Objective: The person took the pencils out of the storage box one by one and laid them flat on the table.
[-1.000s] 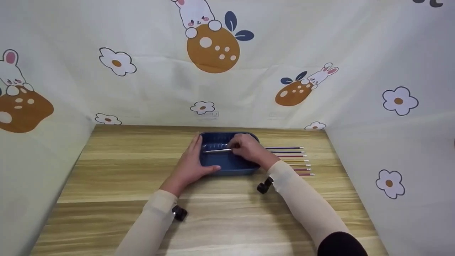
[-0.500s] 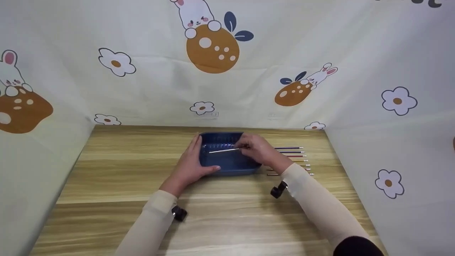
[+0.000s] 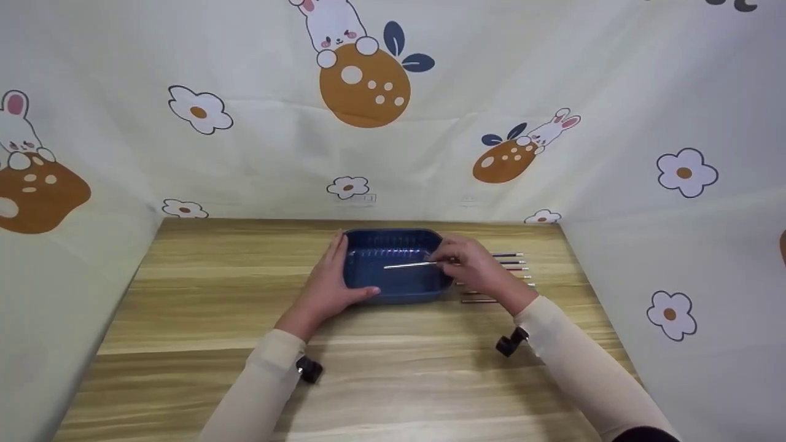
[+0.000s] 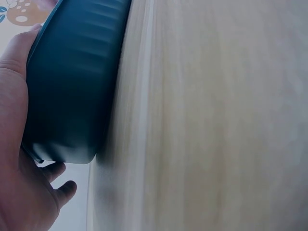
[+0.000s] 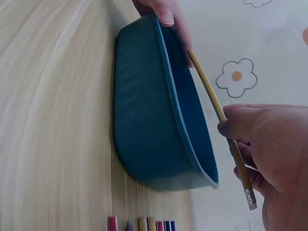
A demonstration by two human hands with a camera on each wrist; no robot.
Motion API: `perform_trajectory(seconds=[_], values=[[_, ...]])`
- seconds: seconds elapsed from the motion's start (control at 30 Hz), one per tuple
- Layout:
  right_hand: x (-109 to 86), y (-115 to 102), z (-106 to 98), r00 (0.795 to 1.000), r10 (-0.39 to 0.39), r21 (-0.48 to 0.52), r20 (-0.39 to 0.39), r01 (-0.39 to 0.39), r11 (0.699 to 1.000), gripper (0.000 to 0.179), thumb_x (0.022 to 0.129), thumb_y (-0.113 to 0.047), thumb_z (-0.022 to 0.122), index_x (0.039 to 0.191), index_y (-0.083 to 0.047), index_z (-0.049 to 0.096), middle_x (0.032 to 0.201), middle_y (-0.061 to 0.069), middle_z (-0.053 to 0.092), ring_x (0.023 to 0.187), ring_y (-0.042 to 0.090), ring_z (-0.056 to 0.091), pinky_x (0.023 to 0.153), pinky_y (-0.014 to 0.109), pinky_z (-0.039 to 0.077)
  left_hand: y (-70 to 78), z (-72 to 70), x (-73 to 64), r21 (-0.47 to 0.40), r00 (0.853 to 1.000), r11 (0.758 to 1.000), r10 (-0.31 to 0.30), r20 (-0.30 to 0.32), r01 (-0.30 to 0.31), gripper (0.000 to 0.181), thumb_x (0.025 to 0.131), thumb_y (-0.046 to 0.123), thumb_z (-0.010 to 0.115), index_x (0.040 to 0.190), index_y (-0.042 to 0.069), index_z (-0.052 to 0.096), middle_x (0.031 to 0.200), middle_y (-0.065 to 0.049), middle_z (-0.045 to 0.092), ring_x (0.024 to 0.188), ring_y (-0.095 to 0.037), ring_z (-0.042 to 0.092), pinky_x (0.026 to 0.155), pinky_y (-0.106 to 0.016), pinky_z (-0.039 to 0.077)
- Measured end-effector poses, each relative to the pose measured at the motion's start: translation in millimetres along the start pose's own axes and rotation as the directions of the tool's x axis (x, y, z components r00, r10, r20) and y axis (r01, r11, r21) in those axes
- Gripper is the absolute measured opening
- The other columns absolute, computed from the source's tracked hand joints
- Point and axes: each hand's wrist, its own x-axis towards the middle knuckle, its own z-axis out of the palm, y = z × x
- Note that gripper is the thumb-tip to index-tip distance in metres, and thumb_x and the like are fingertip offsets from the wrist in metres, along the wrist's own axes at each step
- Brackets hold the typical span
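A blue rectangular plastic box (image 3: 399, 298) sits on the table toward its back edge. My left hand (image 3: 325, 285) holds the box's left end, its thumb along the near rim and its fingers at the far left side. In the left wrist view that hand (image 4: 14, 130) lies against the box wall (image 4: 72, 96). Between thumb and fingertips, my right hand (image 3: 476, 267) pinches a pencil (image 3: 408, 265) over the right part of the box. The right wrist view shows this pencil (image 5: 214, 98) as yellow, slanted above the rim, its eraser end beside my palm.
Several pencils (image 3: 509, 262) lie in a parallel row right of the box, eraser ends to the right, partly hidden by my right hand and wrist. Their other ends, red, yellow and blue (image 5: 112, 224), show in the right wrist view. A patterned cloth (image 3: 264, 153) surrounds the wood-grain table (image 3: 215, 294).
My right hand has moved right with the pencil, from the middle of the box to above its right end. The left hand keeps its hold on the box.
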Motion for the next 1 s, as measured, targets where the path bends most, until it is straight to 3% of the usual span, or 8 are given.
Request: perform_trajectory(seconds=[0.3,0.67,1.0], values=[[-25.9,5,-14,1.0,0.019,-0.001,-0.022,-0.019,1.0,0.02,0.098,0.005,0.077,0.109,-0.008,0.087,0.104,0.003,0.074,0.103,0.022,0.067,0.089,0.037,0.056,2.4,-1.4,-0.8,-0.016,1.0,1.0,0.001,-0.003,-0.001,0.142,0.078,0.063,0.095,0.178,0.006,0.013,0.187,-0.008,0.003,0.169,-0.039,0.015,0.133,-0.06,0.022],[-49.0,10,-31,0.997,-0.034,-0.035,-0.074,0.032,0.999,0.019,0.097,0.008,0.079,0.108,-0.005,0.085,0.103,0.002,0.075,0.098,0.022,0.068,0.08,0.031,0.056,3.4,-1.7,-1.4,-0.011,1.0,1.0,-0.009,0.001,0.009,0.141,0.079,0.063,0.096,0.178,0.007,0.013,0.187,-0.008,0.003,0.168,-0.041,0.016,0.133,-0.061,0.023],[-69.9,14,-41,0.994,0.058,-0.026,-0.093,-0.061,0.998,0.021,0.099,0.007,0.078,0.109,-0.01,0.086,0.107,-0.002,0.075,0.101,0.022,0.069,0.082,0.031,0.059,1.7,-1.5,-0.4,0.002,1.0,1.0,-0.004,0.007,0.004,0.142,0.079,0.066,0.094,0.178,0.006,0.012,0.187,-0.008,0.002,0.168,-0.042,0.017,0.132,-0.062,0.024]])
